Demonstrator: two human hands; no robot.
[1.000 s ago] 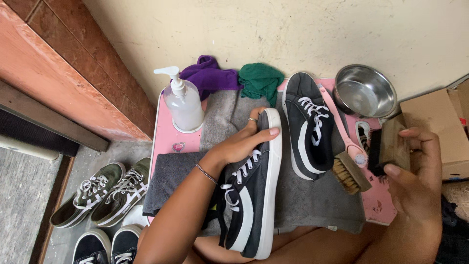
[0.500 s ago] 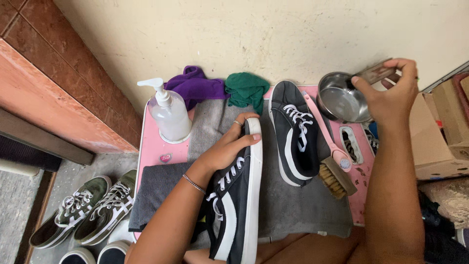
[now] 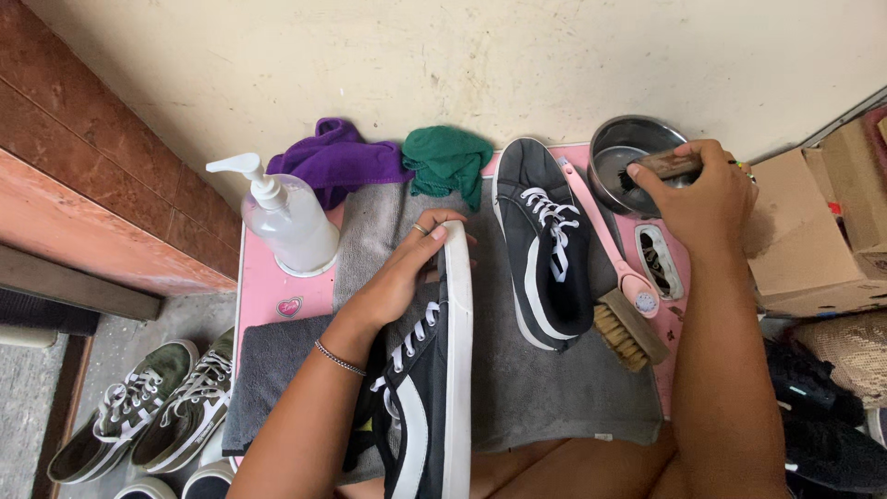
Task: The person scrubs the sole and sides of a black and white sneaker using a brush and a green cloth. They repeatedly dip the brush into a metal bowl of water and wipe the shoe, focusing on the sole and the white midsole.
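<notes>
Left hand (image 3: 407, 273) grips the toe of a black sneaker (image 3: 427, 388) tilted on its side, lower centre. Right hand (image 3: 698, 189) is closed on a small brush (image 3: 667, 166) dipped in the steel bowl (image 3: 614, 148), upper right. Surface: pink tray (image 3: 273, 291) with grey towel (image 3: 545, 379) on it; second sneaker (image 3: 543, 245), pink-handled brush (image 3: 621, 296), pump bottle (image 3: 291, 222), purple cloth (image 3: 337, 157), green cloth (image 3: 448, 157). Cream wall behind, reddish tile left, green sneakers (image 3: 152, 407) on the floor lower left, cardboard box (image 3: 822, 231) right.
</notes>
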